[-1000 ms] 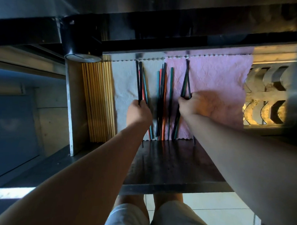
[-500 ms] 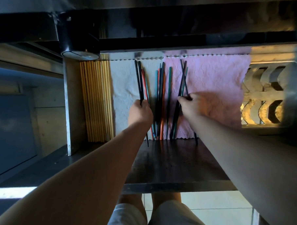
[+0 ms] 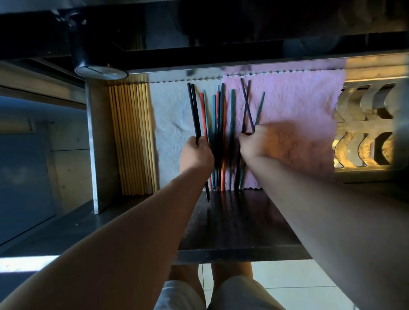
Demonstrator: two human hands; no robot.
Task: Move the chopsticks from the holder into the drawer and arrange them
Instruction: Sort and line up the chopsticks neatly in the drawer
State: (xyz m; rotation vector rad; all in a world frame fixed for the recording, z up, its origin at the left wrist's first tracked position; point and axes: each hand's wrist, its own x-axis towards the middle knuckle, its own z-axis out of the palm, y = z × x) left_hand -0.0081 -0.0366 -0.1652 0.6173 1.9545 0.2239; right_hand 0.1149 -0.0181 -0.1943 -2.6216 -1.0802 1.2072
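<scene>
The open drawer (image 3: pixel 230 228) is lined with a white cloth (image 3: pixel 171 120) and a pink cloth (image 3: pixel 295 100). Several coloured chopsticks (image 3: pixel 220 118), red, teal and black, lie lengthwise across the two cloths. My left hand (image 3: pixel 196 154) grips a pair of black chopsticks (image 3: pixel 193 107) at the left of the bunch. My right hand (image 3: pixel 255 143) pinches dark chopsticks (image 3: pixel 246 105) that cross each other, with a teal chopstick (image 3: pixel 260 108) fanned out to their right. A row of wooden chopsticks (image 3: pixel 131 137) fills the drawer's left side.
A metal divider (image 3: pixel 92 150) stands left of the wooden chopsticks. A round steel holder (image 3: pixel 99 70) hangs at the upper left under the counter edge. A metal rack with curved slots (image 3: pixel 364 129) sits at the right. Tiled floor and my legs show below the drawer front.
My right hand's dark chopsticks have spread apart and now cross, with a teal one fanned out to the right. My left hand still holds the black pair in about the same place.
</scene>
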